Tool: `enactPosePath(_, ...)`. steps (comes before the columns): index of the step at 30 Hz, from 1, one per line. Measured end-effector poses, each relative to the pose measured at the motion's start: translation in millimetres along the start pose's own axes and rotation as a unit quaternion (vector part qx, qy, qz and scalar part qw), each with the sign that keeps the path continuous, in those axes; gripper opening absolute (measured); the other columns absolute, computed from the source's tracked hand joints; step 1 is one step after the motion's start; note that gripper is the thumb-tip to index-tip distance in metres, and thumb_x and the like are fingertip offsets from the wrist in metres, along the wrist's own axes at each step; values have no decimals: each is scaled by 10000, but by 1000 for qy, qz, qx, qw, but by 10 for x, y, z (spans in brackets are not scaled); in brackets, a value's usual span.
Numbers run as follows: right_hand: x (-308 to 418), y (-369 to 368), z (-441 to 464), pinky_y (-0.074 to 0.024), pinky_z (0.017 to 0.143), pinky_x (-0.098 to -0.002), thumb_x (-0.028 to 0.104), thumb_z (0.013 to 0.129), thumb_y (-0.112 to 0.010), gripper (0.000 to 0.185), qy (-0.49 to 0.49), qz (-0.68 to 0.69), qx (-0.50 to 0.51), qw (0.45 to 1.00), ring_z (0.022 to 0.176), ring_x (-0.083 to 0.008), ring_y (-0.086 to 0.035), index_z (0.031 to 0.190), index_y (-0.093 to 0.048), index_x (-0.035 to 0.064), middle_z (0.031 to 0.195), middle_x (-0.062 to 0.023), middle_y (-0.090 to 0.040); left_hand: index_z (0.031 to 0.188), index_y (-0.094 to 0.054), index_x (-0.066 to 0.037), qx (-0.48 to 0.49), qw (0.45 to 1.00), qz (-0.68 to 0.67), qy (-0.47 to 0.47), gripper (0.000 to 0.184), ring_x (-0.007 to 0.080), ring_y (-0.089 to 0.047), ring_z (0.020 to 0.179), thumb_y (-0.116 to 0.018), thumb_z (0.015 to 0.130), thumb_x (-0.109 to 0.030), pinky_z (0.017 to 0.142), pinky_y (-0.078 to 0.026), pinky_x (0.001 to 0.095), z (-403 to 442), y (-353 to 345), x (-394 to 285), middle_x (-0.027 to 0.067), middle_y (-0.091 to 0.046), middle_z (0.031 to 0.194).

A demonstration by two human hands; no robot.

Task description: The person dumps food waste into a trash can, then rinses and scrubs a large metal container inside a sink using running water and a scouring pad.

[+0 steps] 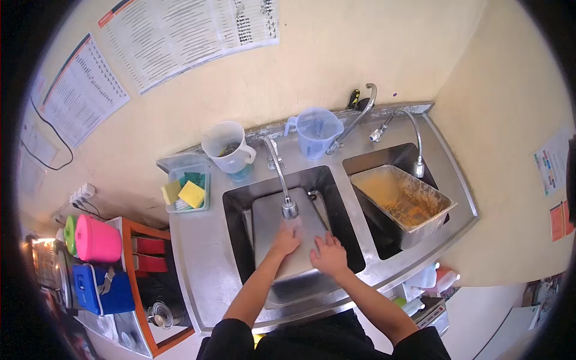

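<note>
In the left basin of the steel sink (201, 264) lies a metal pan (273, 217), its flat face up. My left hand (286, 239) is on the pan below the flexible faucet (290, 207), in what looks like running water; its fingers are partly blurred. My right hand (329, 255) rests on the pan's right side with the fingers apart, holding nothing. A deep metal tray (399, 201) with orange-brown residue sits tilted in the right basin.
Behind the basins stand a whitish jug (225, 144) and a bluish measuring jug (316, 135). Sponges (192, 194) lie in a plastic tub (207, 186) at left. Another flexible faucet (417, 167) hangs over the right basin. Bottles (423, 277) stand below, right.
</note>
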State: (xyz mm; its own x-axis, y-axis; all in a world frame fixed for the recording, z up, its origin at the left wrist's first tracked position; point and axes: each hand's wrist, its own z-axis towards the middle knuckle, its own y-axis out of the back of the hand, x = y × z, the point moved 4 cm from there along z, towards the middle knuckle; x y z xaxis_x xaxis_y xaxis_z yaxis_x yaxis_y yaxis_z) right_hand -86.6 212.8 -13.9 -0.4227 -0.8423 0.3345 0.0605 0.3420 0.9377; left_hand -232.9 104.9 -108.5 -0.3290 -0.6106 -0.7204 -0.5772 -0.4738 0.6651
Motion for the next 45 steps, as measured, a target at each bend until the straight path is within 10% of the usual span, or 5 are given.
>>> enactPosePath(21,-392,-777,962,-419,958,-395,295,878,-722,309,82,395,1,915,1068,-271,-639,1130,-712,116,1087,-67,-703,1401,-495,-76,53,974,-177,-133,564,293,-635,1199,-693,878,-149,1030,-482,389,-182,258,-474,137,-680,1247)
enactPosePath(23,-534,-919,1069,-451,924,-374,216,878,-721,234,-8,471,-26,882,1027,-268,-647,1082,-719,103,1050,-85,-699,1347,-535,-71,85,979,-184,33,477,301,-576,1274,-656,893,-150,1067,-441,415,-152,54,15,150,-650,1295)
enactPosePath(29,-1029,-1319,939,-495,935,-320,49,947,-613,232,-130,447,-2,885,1055,-238,-663,1133,-738,106,1085,-108,-714,1413,-513,-63,16,975,223,16,526,346,-383,1439,-494,968,-343,1172,-253,513,-61,-106,-132,178,-476,1498)
enactPosePath(35,-900,-1787,984,-272,1189,-330,320,1077,-387,490,-206,602,137,759,1432,-224,-403,1459,-498,35,1513,-165,-483,1532,-370,-69,58,976,202,47,652,358,-304,1481,-431,988,-424,1209,-126,549,-108,-117,-193,162,-384,1576)
enactPosePath(45,-1089,-2783,2910,-291,1183,-454,526,1034,-333,716,-154,229,288,917,1387,-395,-438,1402,-496,-66,1442,-275,-503,1536,-360,-47,106,971,206,53,677,388,-294,1480,-457,982,-424,1205,-113,562,-197,-15,-404,183,-353,1589)
